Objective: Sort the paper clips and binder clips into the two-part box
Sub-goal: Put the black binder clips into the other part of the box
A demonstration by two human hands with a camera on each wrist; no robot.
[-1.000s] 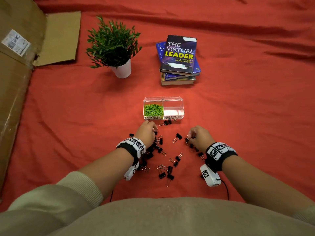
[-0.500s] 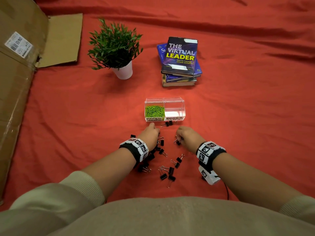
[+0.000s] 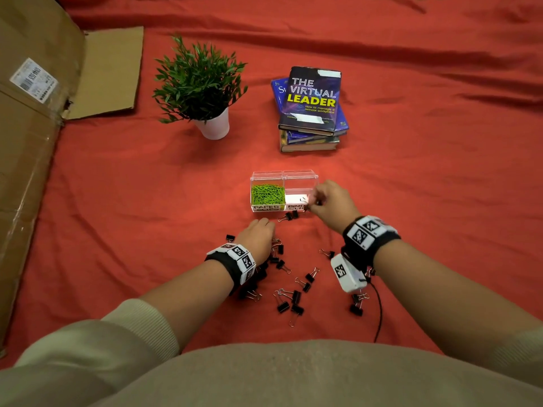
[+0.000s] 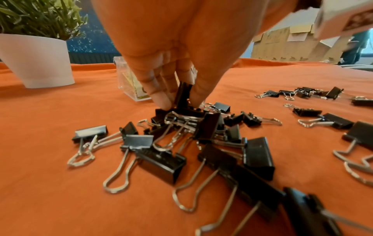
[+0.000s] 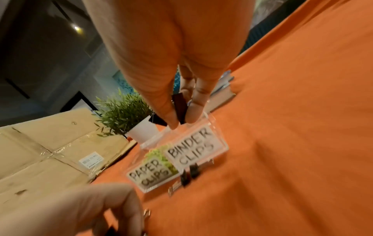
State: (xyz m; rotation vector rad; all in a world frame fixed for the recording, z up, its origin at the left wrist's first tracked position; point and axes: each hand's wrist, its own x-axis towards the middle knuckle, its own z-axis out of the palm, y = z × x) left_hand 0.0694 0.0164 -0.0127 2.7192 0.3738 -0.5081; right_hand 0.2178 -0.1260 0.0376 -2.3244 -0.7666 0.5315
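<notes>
A clear two-part box (image 3: 299, 175) stands on the red cloth; its left half holds green paper clips (image 3: 267, 193), its right half bears the label "BINDER CLIPS" (image 5: 191, 150). My right hand (image 3: 316, 199) hovers over the right half and pinches black binder clips (image 5: 179, 108) between thumb and fingers. My left hand (image 3: 258, 235) reaches down into a heap of black binder clips (image 4: 181, 135) and pinches one (image 4: 182, 95) at its top. Two binder clips (image 3: 289, 215) lie against the box's front.
Loose binder clips (image 3: 296, 295) are scattered between my forearms. A potted plant (image 3: 202, 86) and a stack of books (image 3: 311, 107) stand behind the box. Flattened cardboard (image 3: 32, 127) lies along the left.
My right hand has risen from the cloth and moved forward to the box's right half, carrying binder clips. My left hand has stayed at the heap.
</notes>
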